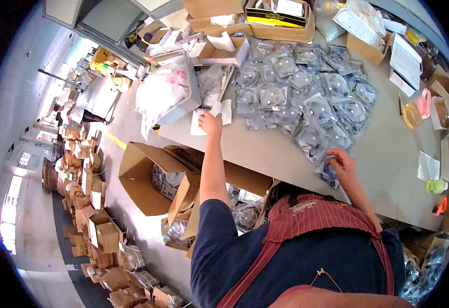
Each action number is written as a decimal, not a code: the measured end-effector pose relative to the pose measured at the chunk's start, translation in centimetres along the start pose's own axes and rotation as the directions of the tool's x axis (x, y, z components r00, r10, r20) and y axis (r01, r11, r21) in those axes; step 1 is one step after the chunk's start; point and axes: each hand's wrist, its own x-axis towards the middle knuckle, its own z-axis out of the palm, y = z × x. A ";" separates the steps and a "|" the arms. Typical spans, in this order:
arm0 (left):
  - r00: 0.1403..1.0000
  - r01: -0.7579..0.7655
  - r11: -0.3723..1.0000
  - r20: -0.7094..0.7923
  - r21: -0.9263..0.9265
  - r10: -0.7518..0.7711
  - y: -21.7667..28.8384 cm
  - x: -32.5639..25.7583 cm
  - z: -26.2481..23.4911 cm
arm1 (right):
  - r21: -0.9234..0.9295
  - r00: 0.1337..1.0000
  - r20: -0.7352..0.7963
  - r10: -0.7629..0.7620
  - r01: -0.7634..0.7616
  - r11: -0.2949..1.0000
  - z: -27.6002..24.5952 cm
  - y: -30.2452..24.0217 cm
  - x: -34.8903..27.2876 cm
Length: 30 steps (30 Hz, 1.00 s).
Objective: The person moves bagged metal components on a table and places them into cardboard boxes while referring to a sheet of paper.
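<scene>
At the left front part of the table, my left hand (210,123) has its fingers closed on a small white paper piece (216,109). White sheets (198,123) lie flat beneath and beside it. My right hand (341,163) is at the table's near edge, its fingers curled onto a clear plastic bag (328,175) with a dark part inside. Beyond it spreads a large pile of clear bags (302,79), several holding round, pale, disc-like parts. The fingertips of the right hand are partly hidden against the bag.
A white plastic bin (189,97) with clear film stands left of the pile. Open cardboard boxes (147,177) sit below the table's left edge. Farther right lie a tape roll (412,115) and an orange tool (440,206). Stacked cartons (104,233) line the floor; another person stands far left.
</scene>
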 end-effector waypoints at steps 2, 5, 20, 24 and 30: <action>0.998 -0.059 0.998 0.005 -0.009 0.059 0.8 1.9 1.7 | 0.119 1.000 -0.022 -0.008 0.010 0.993 1.9 2.0 0.6; 0.987 -0.151 0.948 0.014 -0.281 0.161 1.4 2.0 2.2 | 0.021 0.997 0.074 -0.001 0.000 1.000 4.2 1.7 2.0; 0.462 0.518 0.433 0.667 -0.738 0.585 6.1 -15.8 -15.4 | -0.349 0.717 0.165 -0.677 0.684 0.640 13.3 -7.8 8.9; 0.371 0.605 0.422 0.709 -0.675 0.600 6.7 -17.4 -14.8 | -0.363 0.702 0.098 -0.705 0.685 0.632 12.2 -6.6 6.9; 0.246 0.613 0.463 0.712 -0.640 0.658 8.7 -19.7 -13.3 | -0.348 0.778 -0.039 -0.628 0.578 0.738 10.1 -4.4 3.2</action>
